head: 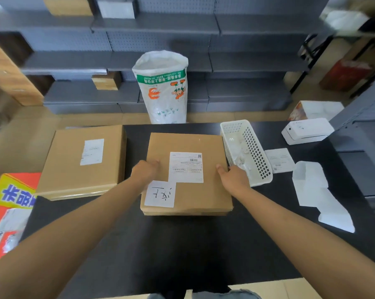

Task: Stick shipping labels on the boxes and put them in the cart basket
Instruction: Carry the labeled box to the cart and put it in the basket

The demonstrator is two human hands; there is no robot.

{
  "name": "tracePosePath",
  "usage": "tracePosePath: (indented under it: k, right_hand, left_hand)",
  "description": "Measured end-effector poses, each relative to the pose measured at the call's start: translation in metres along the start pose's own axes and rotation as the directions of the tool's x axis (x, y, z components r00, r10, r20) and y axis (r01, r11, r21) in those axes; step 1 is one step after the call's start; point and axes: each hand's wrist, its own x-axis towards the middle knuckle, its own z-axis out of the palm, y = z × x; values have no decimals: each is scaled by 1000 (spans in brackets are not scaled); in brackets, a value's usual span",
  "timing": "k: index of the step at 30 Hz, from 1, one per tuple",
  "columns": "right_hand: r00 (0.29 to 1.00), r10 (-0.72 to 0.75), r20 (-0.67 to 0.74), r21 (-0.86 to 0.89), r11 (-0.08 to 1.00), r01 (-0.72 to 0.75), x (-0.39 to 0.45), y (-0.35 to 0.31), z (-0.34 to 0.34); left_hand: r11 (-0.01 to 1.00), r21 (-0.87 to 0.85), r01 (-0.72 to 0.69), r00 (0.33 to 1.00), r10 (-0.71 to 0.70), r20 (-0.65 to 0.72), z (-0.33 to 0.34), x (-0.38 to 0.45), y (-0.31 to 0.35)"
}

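Labelled box (188, 195) on black table (182, 244), left grip (146, 170) and right grip (234, 176) clasping its opposite edges

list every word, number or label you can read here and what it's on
White handwritten slip on the middle box: two large handwritten characters, upside down to the camera, not surely readable.
Shipping label on the middle box: barcode, QR code, print too small.
Label on the left box: too blurred.
White sack: green band of characters, blurred.
Red and yellow package: large blue characters, cut off.
Loose label on the table: too small.
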Motion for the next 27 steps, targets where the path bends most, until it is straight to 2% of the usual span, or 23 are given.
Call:
tracePosePath:
  k: [6, 11, 14, 17, 21, 27]
  right_hand:
    - [981, -133, -138, -43, 991, 128, 5, -76, -84]
    - [940, -214, -266, -99, 976, 194, -1, -130, -163]
    - [918, -217, -333, -40, 976, 216, -8, -140, -191]
    - [913, -196, -359, -8, 978, 207, -16, -130, -197]
    - [913, -110, -393, -30, 994, 106, -26, -93, -192]
    - [889, 39, -455, 144, 989, 30, -44, -12, -211]
  left_hand:
    - [970, 64, -236, 972, 236, 2, -63, -19, 102]
    - [901, 153, -406, 908, 417, -41, -105, -55, 181]
    - [857, 212, -469, 870, 490, -56, -112, -76, 208]
    - [834, 244, -495, 856, 517, -29, -103, -88, 213]
    - [820, 253, -514, 854, 516, 60, -74, -94, 208]
    - [761, 306, -572, 820, 530, 214, -6, -116, 218]
